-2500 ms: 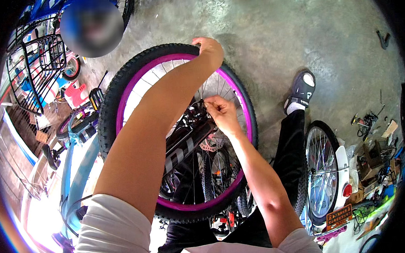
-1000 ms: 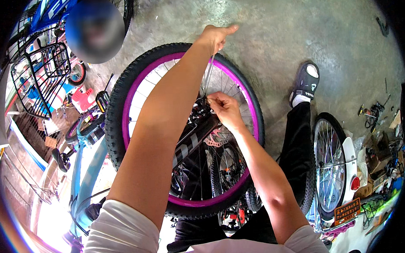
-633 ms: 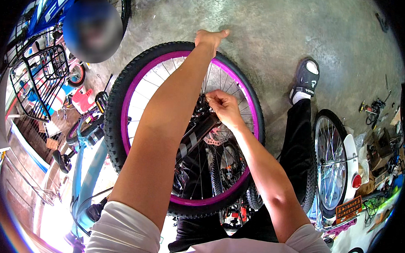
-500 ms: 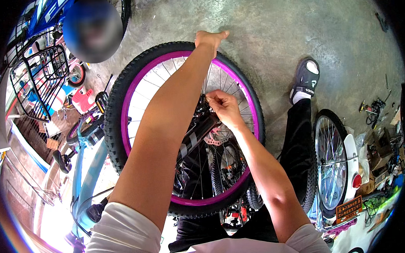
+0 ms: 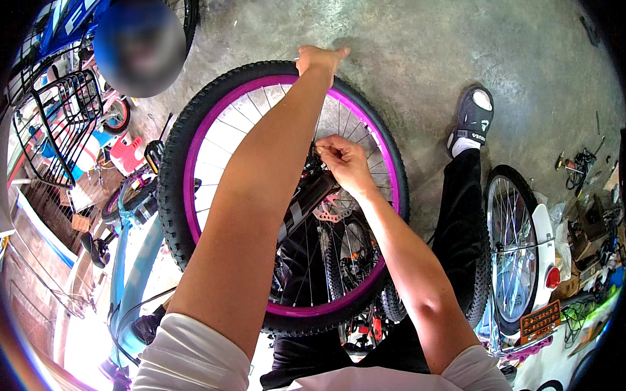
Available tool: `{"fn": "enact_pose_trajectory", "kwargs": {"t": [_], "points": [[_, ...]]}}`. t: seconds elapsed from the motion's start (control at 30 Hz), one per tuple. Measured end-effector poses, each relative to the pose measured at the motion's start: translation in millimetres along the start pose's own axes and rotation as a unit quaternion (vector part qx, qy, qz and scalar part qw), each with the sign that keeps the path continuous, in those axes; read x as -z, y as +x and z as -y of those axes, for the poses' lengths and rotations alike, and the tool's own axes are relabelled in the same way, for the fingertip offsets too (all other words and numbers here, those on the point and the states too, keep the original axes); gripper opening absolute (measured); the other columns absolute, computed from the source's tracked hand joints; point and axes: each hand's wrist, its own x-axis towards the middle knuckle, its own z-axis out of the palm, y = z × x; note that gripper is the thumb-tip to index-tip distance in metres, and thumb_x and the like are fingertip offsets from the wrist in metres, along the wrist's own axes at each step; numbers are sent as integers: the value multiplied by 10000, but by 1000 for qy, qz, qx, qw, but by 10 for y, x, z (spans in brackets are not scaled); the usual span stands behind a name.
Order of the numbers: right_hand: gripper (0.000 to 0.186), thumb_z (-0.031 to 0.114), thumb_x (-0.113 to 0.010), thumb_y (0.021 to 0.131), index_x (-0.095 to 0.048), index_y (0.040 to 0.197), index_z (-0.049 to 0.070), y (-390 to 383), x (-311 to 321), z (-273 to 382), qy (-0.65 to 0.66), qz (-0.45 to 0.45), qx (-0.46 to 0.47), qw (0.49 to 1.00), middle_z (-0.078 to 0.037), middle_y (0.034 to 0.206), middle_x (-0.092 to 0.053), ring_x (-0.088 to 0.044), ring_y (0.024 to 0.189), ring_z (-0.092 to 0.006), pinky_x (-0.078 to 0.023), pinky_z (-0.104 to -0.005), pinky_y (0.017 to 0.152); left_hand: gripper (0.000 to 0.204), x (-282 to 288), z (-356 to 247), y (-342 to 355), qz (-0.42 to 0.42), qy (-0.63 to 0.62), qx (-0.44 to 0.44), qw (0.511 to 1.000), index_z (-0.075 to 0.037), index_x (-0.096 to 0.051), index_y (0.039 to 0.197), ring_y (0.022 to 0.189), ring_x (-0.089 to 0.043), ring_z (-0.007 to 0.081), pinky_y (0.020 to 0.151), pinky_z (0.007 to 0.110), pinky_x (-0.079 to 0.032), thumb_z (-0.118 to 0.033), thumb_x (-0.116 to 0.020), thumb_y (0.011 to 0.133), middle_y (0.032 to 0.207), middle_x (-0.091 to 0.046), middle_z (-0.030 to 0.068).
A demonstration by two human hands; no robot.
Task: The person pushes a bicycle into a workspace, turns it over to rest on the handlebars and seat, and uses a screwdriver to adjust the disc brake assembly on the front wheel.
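A bicycle wheel [image 5: 187, 155] with a knobby black tyre and purple rim stands in front of me, between my legs. My left hand [image 5: 318, 60] is on the tyre at its far edge, thumb stretched out to the right; its other fingers are mostly hidden. Near the hub, my right hand [image 5: 344, 160] is closed in a pinch beside dark metal parts [image 5: 312, 169]. Whatever small thing lies between its fingertips is too hidden to make out. Below it are a black frame tube [image 5: 313, 195] and a perforated brake disc [image 5: 333, 207]. My left forearm covers part of the wheel.
A light-blue bicycle frame [image 5: 128, 271] stands at left, near a black wire basket [image 5: 66, 121]. A person's blurred head [image 5: 140, 46] is at the upper left. To the right are another wheel [image 5: 511, 250] with a white mudguard and a cluttered heap [image 5: 594, 248]. My shoe [image 5: 471, 124] rests on concrete.
My right hand has shifted slightly up and left, its fingers still pinched near the hub. The left hand stays at the tyre's far edge. The whole view has moved a little.
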Motion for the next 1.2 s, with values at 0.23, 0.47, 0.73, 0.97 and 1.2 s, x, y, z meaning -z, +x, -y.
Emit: {"fn": "enact_pose_trajectory", "kwargs": {"t": [0.23, 0.47, 0.73, 0.97, 1.2], "points": [[98, 19, -726, 984, -755, 1078, 21, -17, -14, 77, 22, 15, -5, 1000, 69, 830, -625, -517, 730, -24, -416, -197, 645, 704, 77, 6, -28, 25, 130, -18, 991, 50, -764, 956, 773, -716, 198, 644, 366, -589, -636, -843, 816, 936, -768, 157], [86, 25, -724, 986, -751, 1067, 32, -7, -16, 71, 13, 17, -13, 1000, 76, 801, -623, -509, 708, -17, -402, -204, 621, 793, 134, -51, -283, -42, 499, -263, 825, -62, -805, 1093, 993, -771, 275, 804, 429, -614, -786, -512, 954, 1071, -787, 114], [94, 35, -718, 983, -754, 1070, 36, -13, 39, 60, -45, 17, -29, 998, 73, 789, -614, -497, 710, -21, -399, -211, 625, 646, 300, -263, -367, 17, 549, -319, 772, -92, -806, 1153, 1113, -747, 323, 919, 463, -602, -605, -425, 1056, 1154, -782, 143], [132, 7, -696, 981, -759, 1094, 33, -34, 63, 79, -20, 0, -13, 1000, 58, 813, -649, -518, 711, -28, -418, -214, 631, 497, 184, -149, -155, -6, 460, -318, 829, -97, -776, 1181, 1193, -701, 373, 979, 456, -583, -460, -463, 1054, 1248, -740, 197], [115, 28, -723, 988, -763, 1094, 46, -11, 0, -31, 1, 13, -5, 1000, 65, 809, -636, -480, 695, -20, -391, -204, 613, 303, 498, 132, 567, 229, 88, -178, 953, -4, -743, 1125, 819, -779, 328, 677, 436, -643, -228, -613, 967, 1038, -737, 218]]}}
